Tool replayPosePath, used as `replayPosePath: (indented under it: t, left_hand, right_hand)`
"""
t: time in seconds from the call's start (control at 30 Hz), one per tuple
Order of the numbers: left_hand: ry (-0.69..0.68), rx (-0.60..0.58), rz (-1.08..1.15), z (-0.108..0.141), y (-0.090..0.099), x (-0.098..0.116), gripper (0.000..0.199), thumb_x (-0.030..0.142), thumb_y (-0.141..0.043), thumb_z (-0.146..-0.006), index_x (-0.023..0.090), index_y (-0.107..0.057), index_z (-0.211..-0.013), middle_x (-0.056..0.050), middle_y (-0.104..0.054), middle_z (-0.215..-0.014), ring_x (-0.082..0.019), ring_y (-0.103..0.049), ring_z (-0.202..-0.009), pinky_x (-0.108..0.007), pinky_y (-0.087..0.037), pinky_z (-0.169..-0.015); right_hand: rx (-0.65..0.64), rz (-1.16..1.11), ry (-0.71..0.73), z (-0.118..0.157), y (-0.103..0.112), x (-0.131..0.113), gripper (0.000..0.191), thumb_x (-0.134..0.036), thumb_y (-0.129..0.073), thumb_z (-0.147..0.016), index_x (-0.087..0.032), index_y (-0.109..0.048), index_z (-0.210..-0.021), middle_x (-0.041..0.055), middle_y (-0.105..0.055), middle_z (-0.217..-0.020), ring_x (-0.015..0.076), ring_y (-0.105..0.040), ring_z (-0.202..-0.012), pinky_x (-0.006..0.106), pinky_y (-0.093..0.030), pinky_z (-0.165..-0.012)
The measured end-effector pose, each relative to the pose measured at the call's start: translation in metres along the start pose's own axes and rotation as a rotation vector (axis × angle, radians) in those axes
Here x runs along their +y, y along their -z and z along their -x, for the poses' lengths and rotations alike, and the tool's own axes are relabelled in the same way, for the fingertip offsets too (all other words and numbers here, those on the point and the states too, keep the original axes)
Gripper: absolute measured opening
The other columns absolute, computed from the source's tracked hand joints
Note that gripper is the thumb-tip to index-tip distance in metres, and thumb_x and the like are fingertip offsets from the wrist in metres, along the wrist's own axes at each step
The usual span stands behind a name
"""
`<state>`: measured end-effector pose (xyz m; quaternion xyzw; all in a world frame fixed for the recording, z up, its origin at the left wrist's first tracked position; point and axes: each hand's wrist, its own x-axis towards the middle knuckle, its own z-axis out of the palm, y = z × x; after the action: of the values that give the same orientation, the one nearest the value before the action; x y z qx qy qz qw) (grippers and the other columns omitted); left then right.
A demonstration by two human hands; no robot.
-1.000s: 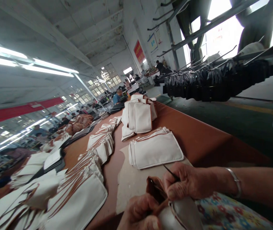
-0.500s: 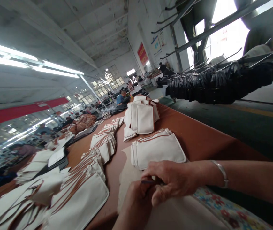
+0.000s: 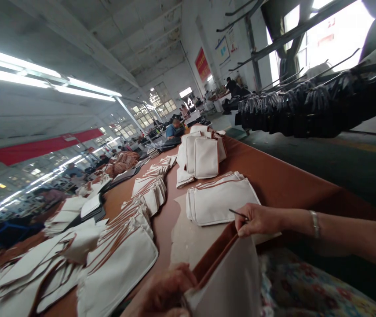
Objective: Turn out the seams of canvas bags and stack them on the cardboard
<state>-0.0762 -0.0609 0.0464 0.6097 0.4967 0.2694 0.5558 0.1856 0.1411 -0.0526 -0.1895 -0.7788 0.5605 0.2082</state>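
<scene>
The left hand (image 3: 166, 290) and right hand (image 3: 253, 219) have spread apart, gripping a white, brown-lined leathery pouch (image 3: 232, 273) beside the brown tabletop (image 3: 263, 169), the right's slim dark tool (image 3: 237, 213) best angled off the lining.

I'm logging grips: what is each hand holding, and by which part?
A white pouch, by its open edge: the left hand at the near end, the right hand at the far corner. The right also grips a thin dark tool; exact part unclear.

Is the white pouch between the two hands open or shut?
Open. The white pouch shows brown inside between parted edges; the left hand and right hand hold opposite ends.
</scene>
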Motion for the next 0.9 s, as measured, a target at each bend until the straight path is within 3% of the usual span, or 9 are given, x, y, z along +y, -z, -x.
replayPosePath:
  t: [0.1, 0.17, 0.27, 0.4, 0.57, 0.8, 0.9]
  left_hand:
    - [-0.102, 0.016, -0.128, -0.024, -0.018, 0.015, 0.027, 0.046, -0.074, -0.080, 0.019, -0.068, -0.080, -0.004, -0.058, -0.085, -0.021, -0.054, -0.086, -0.029, -0.039, -0.082]
    - [-0.110, 0.029, -0.168, -0.041, -0.032, 0.018, 0.026, 0.044, -0.072, -0.082, 0.018, -0.067, -0.083, -0.003, -0.057, -0.082, -0.019, -0.050, -0.081, -0.027, -0.038, -0.076]
    - [-0.108, 0.032, -0.141, -0.058, -0.045, 0.018, 0.031, 0.045, -0.074, -0.079, 0.016, -0.065, -0.081, -0.002, -0.057, -0.081, -0.017, -0.046, -0.076, -0.026, -0.035, -0.068]
    - [-0.059, 0.113, -0.061, -0.067, -0.046, 0.016, 0.038, 0.047, -0.084, -0.067, 0.015, -0.065, -0.072, 0.002, -0.052, -0.070, -0.013, -0.039, -0.068, -0.024, -0.028, -0.060]
    - [0.051, 0.192, -0.047, -0.076, -0.038, 0.007, 0.045, 0.047, -0.091, -0.053, 0.015, -0.062, -0.066, 0.004, -0.053, -0.065, -0.012, -0.040, -0.064, -0.023, -0.027, -0.056]
    - [0.075, 0.217, -0.212, -0.081, -0.043, 0.010, 0.034, 0.045, -0.074, -0.070, 0.013, -0.062, -0.070, 0.001, -0.052, -0.065, -0.013, -0.041, -0.064, -0.026, -0.029, -0.057]
    - [0.080, 0.256, -0.185, -0.081, -0.046, 0.009, 0.031, 0.043, -0.072, -0.073, 0.013, -0.064, -0.071, 0.001, -0.053, -0.065, -0.012, -0.041, -0.062, -0.025, -0.029, -0.056]
  right_hand:
    - [0.010, -0.033, 0.041, 0.000, -0.016, -0.020, 0.029, -0.036, -0.075, -0.074, -0.011, -0.069, -0.088, 0.0036, -0.061, -0.077, 0.0137, -0.054, -0.071, 0.023, -0.044, -0.063]
    - [-0.067, -0.186, 0.060, 0.005, -0.029, -0.041, 0.036, -0.043, -0.065, -0.086, -0.012, -0.064, -0.103, 0.0036, -0.061, -0.082, 0.0121, -0.054, -0.068, 0.023, -0.045, -0.063]
    - [-0.184, -0.369, 0.071, 0.014, -0.043, -0.062, 0.039, -0.048, -0.060, -0.091, -0.013, -0.056, -0.106, 0.0022, -0.059, -0.082, 0.0100, -0.052, -0.065, 0.021, -0.043, -0.059]
    - [-0.158, -0.301, 0.061, 0.024, -0.048, -0.054, 0.037, -0.048, -0.063, -0.089, -0.014, -0.054, -0.101, -0.0008, -0.053, -0.079, 0.0084, -0.044, -0.063, 0.017, -0.037, -0.053]
    - [-0.137, -0.195, 0.095, 0.028, -0.047, -0.042, 0.017, -0.028, -0.065, -0.083, -0.012, -0.058, -0.084, -0.0026, -0.050, -0.074, 0.0078, -0.039, -0.064, 0.019, -0.033, -0.056]
    - [-0.064, -0.120, 0.035, 0.032, -0.041, -0.058, 0.009, -0.022, -0.061, -0.081, -0.013, -0.061, -0.081, -0.0042, -0.048, -0.067, 0.0084, -0.039, -0.062, 0.020, -0.031, -0.055]
    - [-0.080, -0.145, 0.003, 0.033, -0.041, -0.061, 0.011, -0.024, -0.060, -0.082, -0.014, -0.058, -0.080, -0.0035, -0.049, -0.069, 0.0092, -0.039, -0.064, 0.021, -0.031, -0.056]
